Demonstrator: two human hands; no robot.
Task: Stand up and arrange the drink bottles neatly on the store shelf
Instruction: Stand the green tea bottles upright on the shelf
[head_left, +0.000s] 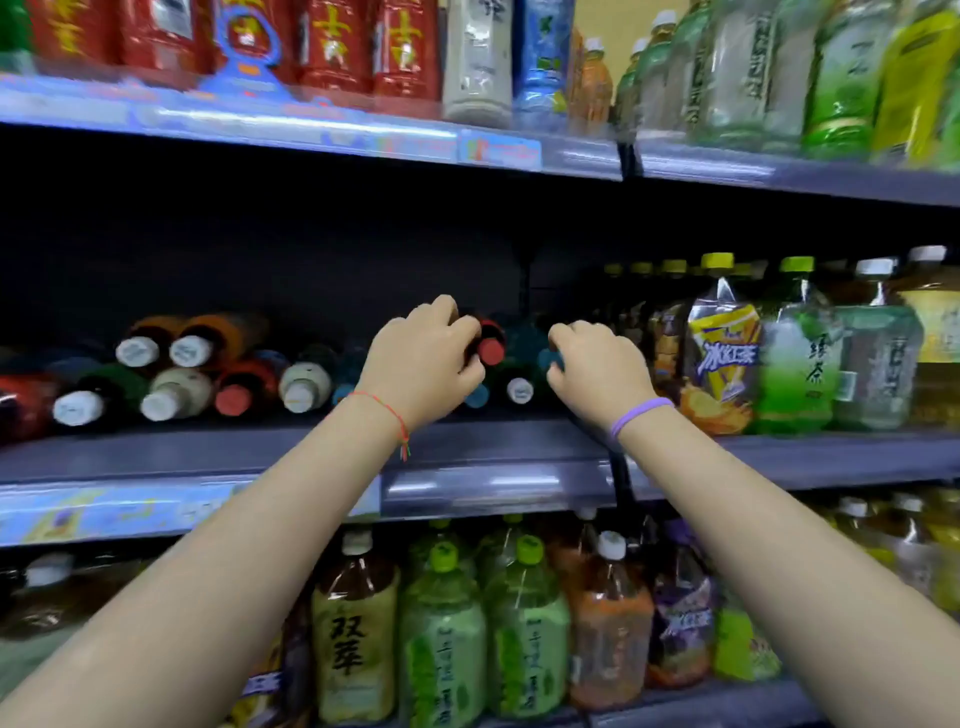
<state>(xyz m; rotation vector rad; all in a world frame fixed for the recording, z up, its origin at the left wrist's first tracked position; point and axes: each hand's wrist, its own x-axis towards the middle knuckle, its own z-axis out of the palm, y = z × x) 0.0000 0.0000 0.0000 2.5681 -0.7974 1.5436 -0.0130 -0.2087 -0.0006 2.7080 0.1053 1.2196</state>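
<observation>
Both hands are reached onto the middle shelf (493, 452) at the centre of the frame. Curled fingers of the left hand (421, 364) are closed round a lying bottle with a red cap (491, 351). A teal-capped bottle (545, 358) is gripped by the right hand (597, 371) just beside it. More bottles (171, 374) are seen lying on their sides at centre left, while tall bottles (800, 348) stand upright at right.

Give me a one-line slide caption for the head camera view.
Left hand grips a red-capped bottle, right hand a teal-capped one, among toppled bottles.
</observation>
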